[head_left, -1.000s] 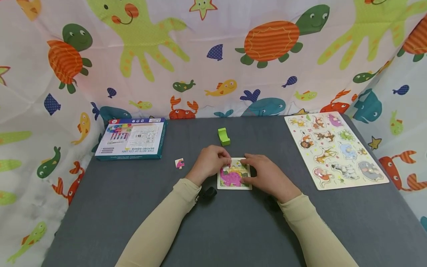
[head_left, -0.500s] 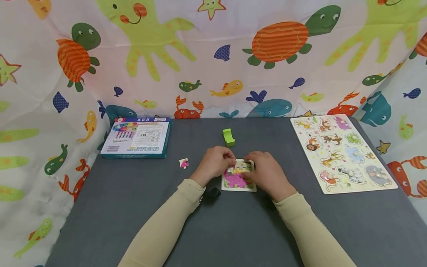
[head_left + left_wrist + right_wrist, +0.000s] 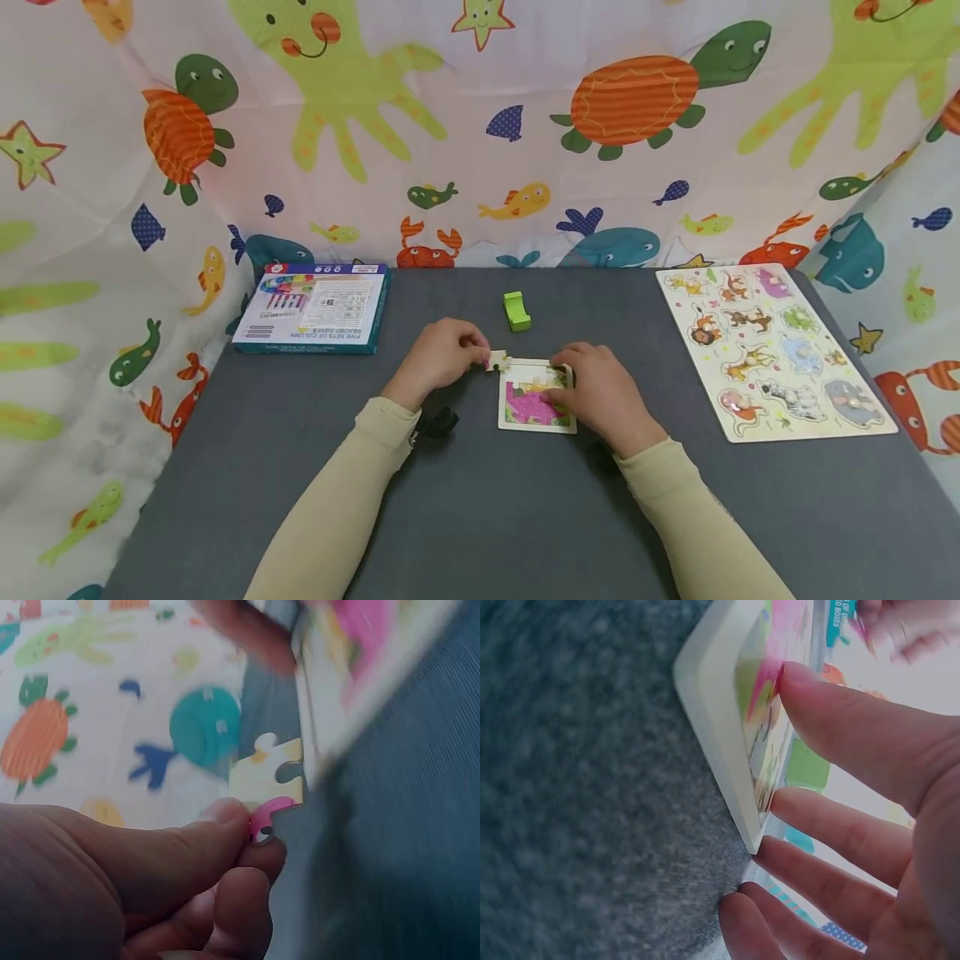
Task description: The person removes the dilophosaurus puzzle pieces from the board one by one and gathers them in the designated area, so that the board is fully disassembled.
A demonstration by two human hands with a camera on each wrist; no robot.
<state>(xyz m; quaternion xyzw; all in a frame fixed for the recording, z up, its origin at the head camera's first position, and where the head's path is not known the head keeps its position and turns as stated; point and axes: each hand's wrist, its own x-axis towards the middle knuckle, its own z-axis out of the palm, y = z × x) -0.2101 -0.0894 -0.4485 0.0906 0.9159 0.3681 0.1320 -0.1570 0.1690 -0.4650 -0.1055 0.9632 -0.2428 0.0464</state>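
My left hand (image 3: 442,354) pinches a jigsaw piece (image 3: 266,780) between thumb and fingertips. The piece is pale yellow with a knob and a notch, and carries a pink patch with an eye at its lower corner. It is just off the upper left corner of a small square jigsaw puzzle (image 3: 531,406) with a pale frame and a pink animal picture. My right hand (image 3: 600,392) steadies the puzzle from the right, its thumb (image 3: 810,686) pressing on the picture and its other fingertips lying along the frame's edge and the table.
Behind the puzzle stands a green block (image 3: 517,311). A boxed bead set (image 3: 315,308) lies at the back left, and a large animal peg board (image 3: 772,350) at the right. A cloth with sea animals (image 3: 510,158) hangs along the table's (image 3: 510,508) back.
My left hand has moved left off the puzzle's top left corner, bringing the pale piece out with it. The right hand stays on the puzzle. The loose piece at left is now hidden.
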